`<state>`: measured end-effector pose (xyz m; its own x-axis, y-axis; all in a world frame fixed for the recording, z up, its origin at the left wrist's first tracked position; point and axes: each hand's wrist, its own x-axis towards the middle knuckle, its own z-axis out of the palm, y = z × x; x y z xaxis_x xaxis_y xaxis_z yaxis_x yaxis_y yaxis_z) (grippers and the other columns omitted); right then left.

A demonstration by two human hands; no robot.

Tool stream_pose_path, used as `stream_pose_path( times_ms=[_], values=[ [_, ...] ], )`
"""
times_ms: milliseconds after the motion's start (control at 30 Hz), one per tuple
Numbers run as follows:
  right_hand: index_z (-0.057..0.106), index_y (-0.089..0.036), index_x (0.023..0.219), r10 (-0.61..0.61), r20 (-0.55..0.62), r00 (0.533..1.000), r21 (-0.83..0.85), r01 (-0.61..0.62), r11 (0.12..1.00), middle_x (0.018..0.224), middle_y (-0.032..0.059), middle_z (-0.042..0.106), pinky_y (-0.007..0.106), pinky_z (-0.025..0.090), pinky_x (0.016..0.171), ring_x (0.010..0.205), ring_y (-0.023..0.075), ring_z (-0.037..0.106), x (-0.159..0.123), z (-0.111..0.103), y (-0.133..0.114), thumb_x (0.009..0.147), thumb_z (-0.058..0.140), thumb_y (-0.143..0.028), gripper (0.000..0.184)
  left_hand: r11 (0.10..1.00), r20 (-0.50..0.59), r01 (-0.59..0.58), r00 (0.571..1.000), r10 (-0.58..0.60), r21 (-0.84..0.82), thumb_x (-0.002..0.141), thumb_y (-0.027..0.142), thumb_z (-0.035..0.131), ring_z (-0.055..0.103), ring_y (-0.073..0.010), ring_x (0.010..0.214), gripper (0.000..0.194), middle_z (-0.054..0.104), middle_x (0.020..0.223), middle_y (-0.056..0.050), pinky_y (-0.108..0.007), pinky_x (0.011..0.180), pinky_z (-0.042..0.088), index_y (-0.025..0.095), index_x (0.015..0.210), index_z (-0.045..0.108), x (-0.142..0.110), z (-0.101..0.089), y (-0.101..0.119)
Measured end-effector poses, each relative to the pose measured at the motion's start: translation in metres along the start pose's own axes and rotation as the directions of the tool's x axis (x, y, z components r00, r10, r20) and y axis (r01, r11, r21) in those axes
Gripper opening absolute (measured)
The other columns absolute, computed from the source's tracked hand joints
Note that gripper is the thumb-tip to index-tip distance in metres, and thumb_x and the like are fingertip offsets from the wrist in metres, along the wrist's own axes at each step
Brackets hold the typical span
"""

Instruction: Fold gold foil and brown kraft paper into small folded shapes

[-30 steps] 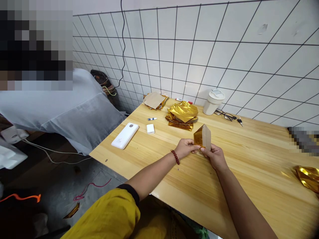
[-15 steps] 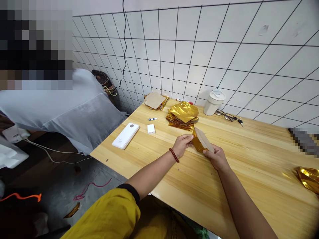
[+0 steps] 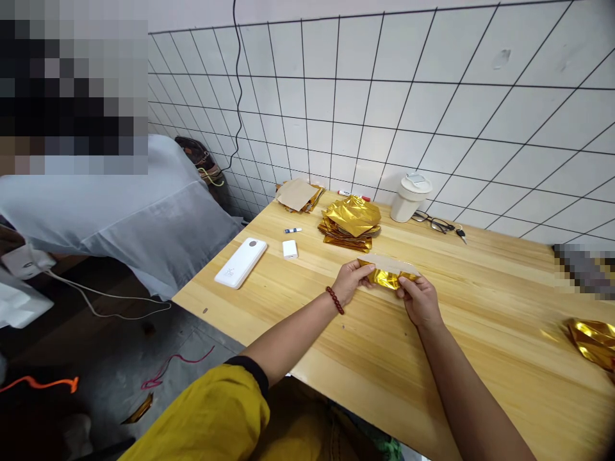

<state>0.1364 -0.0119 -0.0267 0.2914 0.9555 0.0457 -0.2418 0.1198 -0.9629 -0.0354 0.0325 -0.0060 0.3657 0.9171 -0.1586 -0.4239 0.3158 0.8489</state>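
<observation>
My left hand (image 3: 350, 279) and my right hand (image 3: 419, 298) pinch the two ends of a folded gold foil paper (image 3: 388, 271), gold on one side and brown on the other. It lies nearly flat, just above the wooden table (image 3: 480, 333). A red bead bracelet sits on my left wrist. Just beyond the hands a stack of gold foil sheets (image 3: 352, 222) rests on the table.
A white power bank (image 3: 241, 262), a small white box (image 3: 289, 248), a small tube (image 3: 293, 230), a white lidded cup (image 3: 410, 196), glasses (image 3: 436, 223) with keys, and brown paper sheets (image 3: 298, 194) lie around. Crumpled gold foil (image 3: 592, 340) lies far right. A person in grey sits left.
The folded paper stood upright between my hands; both hands have tipped it down and spread it out sideways to lie nearly flat.
</observation>
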Motion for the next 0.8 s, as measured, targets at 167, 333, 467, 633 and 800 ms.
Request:
stream_pose_path(
  times_ms=[167,333,467,633,800],
  values=[
    [0.067,-0.02,0.084,0.027,0.025,0.999,0.014,-0.028,1.0,0.062,-0.0019,0.06,0.021,0.036,0.041,0.044,0.0073,0.045,-0.002,0.003,-0.004,0.065,0.082,-0.035,0.029,0.999,-0.069,-0.045,0.997,0.044,-0.012,0.055,0.04,0.083,0.056,-0.0102,0.057,0.039,0.063,0.069,-0.001,-0.026,0.053,0.045,0.012,0.074,0.064,0.003,-0.001,-0.003],
    [0.066,-0.021,0.09,0.019,0.034,0.999,0.027,-0.02,0.999,0.071,-0.0016,0.063,0.021,0.037,0.04,0.045,0.0068,0.046,-0.001,0.002,-0.004,0.066,0.081,-0.032,0.03,0.998,-0.087,-0.059,0.994,0.058,-0.011,0.056,0.033,0.081,0.055,-0.0101,0.062,0.031,0.064,0.069,-0.002,-0.024,0.057,0.043,0.011,0.072,0.067,0.003,-0.001,-0.005],
    [0.067,-0.02,0.085,0.042,0.023,0.999,0.067,-0.044,0.997,0.07,-0.0019,0.061,0.019,0.038,0.04,0.047,0.0068,0.047,-0.001,0.0,-0.003,0.065,0.079,-0.028,0.024,0.998,-0.087,-0.066,0.994,0.064,-0.015,0.053,0.027,0.08,0.055,-0.0102,0.062,0.029,0.064,0.069,-0.001,-0.023,0.054,0.042,0.012,0.075,0.069,0.001,0.0,-0.001],
    [0.068,-0.021,0.083,0.06,0.028,0.998,0.113,-0.063,0.992,0.071,0.0,0.06,0.019,0.042,0.038,0.052,0.0097,0.05,-0.001,0.002,-0.008,0.066,0.077,-0.031,0.022,0.998,-0.084,-0.038,0.996,0.034,-0.051,0.049,0.022,0.078,0.055,-0.0095,0.058,0.032,0.064,0.069,0.0,-0.021,0.049,0.037,0.014,0.078,0.069,-0.002,0.002,0.005],
    [0.07,-0.019,0.08,0.077,0.002,0.997,0.113,-0.077,0.991,0.067,-0.0002,0.06,0.018,0.041,0.035,0.048,0.0088,0.049,-0.001,0.004,-0.009,0.063,0.077,-0.029,0.021,0.998,-0.093,-0.006,0.996,0.0,-0.059,0.048,0.02,0.078,0.056,-0.0103,0.059,0.032,0.066,0.071,-0.001,-0.022,0.051,0.038,0.013,0.078,0.069,-0.001,0.001,0.005]
  ],
)
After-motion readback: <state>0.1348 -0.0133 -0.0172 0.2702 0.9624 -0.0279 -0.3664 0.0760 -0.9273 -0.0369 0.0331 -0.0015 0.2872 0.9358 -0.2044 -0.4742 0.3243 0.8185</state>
